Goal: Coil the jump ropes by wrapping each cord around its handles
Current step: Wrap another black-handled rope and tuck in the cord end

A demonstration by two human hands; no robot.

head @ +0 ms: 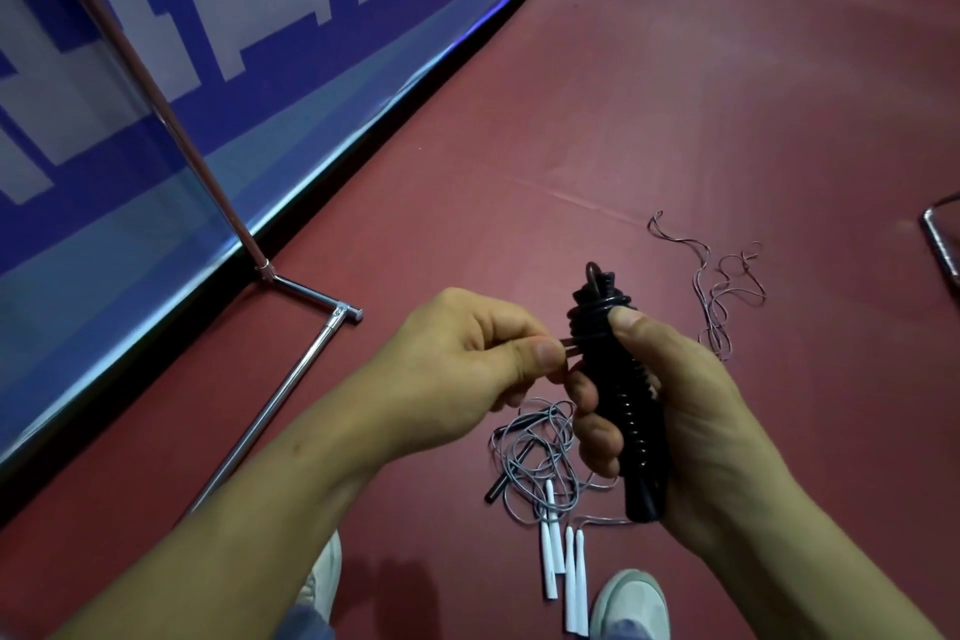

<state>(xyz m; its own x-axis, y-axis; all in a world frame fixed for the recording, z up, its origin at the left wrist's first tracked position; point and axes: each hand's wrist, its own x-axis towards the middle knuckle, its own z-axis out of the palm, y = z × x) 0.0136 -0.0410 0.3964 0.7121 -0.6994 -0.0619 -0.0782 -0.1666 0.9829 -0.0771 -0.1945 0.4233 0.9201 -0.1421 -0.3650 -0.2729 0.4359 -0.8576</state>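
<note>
1 black rope (605, 359) was nearly coiled, its cord wound along its handles and gripped upright in the right hand (691, 411). The left hand (467, 353) pinched the last loop. Grey cord (540, 457), white handles (563, 572) and pink cord (727, 286) lay loose on the floor (675, 120), uncoiled.

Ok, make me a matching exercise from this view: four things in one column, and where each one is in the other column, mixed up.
Things:
1. black rope bundle
2. cord end
3. white handles
4. chrome stand

Places:
A. on the floor by the shoes
B. pinched by the left hand
C. beside the blue banner
D. gripped in the right hand

Pairs: 1-D, 2-B, 3-A, 4-C
</note>
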